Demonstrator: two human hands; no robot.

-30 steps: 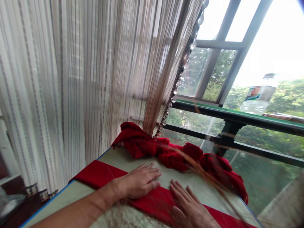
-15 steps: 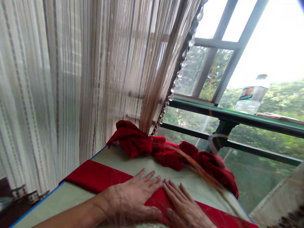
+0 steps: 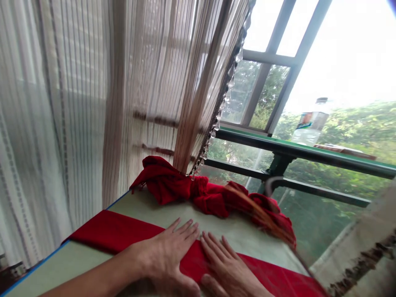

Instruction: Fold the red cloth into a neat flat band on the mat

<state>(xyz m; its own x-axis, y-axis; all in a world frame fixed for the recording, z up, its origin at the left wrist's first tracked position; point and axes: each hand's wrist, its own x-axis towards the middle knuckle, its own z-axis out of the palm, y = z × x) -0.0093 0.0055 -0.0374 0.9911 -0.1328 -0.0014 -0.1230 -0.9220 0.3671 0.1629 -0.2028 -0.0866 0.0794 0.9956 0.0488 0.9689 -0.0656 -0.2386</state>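
A folded strip of red cloth [image 3: 123, 233] runs across the pale board [image 3: 99, 258], which has a blue edge. My left hand [image 3: 167, 249] lies flat on the strip, fingers stretched out and thumb apart. Beside it my right hand [image 3: 225, 262] also presses flat on the cloth with its fingers extended. The fingertips of both hands come close together near the strip's far edge. Beyond them, a crumpled red cloth [image 3: 213, 202] lies bunched along the far side of the board. Some cloth under the palms is hidden.
A striped sheer curtain [image 3: 148, 82] with a beaded edge hangs at the left and behind the board. Past the window, a clear bottle [image 3: 309, 128] stands on a green-topped ledge [image 3: 262, 139]. Blurred brown strands [image 3: 262, 214] cross the view at right.
The view has shifted slightly, so the curtain, ledge and bottle appear further left. Both hands stay flat on the red strip, in nearly the same place on it.
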